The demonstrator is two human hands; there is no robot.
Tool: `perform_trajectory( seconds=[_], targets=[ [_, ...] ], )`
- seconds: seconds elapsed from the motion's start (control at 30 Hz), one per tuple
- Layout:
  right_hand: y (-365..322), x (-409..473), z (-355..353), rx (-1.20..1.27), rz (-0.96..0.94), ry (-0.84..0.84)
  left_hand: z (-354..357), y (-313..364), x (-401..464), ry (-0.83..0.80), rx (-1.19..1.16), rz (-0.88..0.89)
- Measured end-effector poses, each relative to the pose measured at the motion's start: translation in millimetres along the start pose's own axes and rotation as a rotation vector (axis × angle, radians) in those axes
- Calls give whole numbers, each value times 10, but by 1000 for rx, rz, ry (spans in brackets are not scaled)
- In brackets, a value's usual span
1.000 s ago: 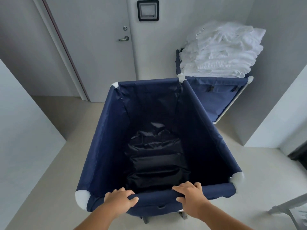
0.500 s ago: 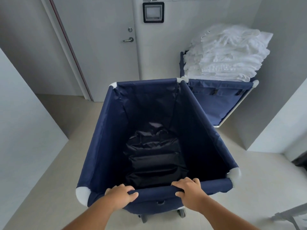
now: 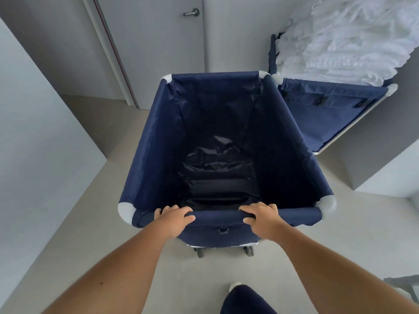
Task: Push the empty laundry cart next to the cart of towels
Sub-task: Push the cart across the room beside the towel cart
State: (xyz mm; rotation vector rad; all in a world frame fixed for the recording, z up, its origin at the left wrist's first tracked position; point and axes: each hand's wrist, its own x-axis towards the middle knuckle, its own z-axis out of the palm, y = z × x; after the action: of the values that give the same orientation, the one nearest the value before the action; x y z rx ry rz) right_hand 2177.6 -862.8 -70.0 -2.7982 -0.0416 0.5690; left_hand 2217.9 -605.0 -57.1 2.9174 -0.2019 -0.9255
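The empty laundry cart (image 3: 154, 137), navy fabric with white corner joints, stands right in front of me with only a crumpled black liner at its bottom. My left hand (image 3: 173, 219) and my right hand (image 3: 260, 217) both grip its near top rail, arms stretched out. The cart of towels (image 3: 328, 109), the same navy fabric, sits at the upper right in a wall niche, heaped with folded white towels (image 3: 344, 41). The empty cart's far right corner sits right by the towel cart's near left corner; I cannot tell whether they touch.
A grey closed door (image 3: 158, 41) with a lever handle (image 3: 191, 12) is straight behind the empty cart. A pale wall (image 3: 34, 132) juts in on the left, another wall corner (image 3: 385, 173) on the right. My knee (image 3: 244, 300) shows at the bottom.
The empty cart has rolled forward toward the door and drawn up beside the towel cart. My arms have stretched out; both hands keep their grip on the rail.
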Motion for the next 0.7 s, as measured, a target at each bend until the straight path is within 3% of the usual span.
perform_trajectory(
  seconds=[0.5,0.7],
  targets=[
    [-238,1404,-505,62,-13,5,-785,-164,1285,109,92,-163],
    [-265,2004,-742,75,13,-48,-1226,-215,1843,44,116,-178]
  ],
)
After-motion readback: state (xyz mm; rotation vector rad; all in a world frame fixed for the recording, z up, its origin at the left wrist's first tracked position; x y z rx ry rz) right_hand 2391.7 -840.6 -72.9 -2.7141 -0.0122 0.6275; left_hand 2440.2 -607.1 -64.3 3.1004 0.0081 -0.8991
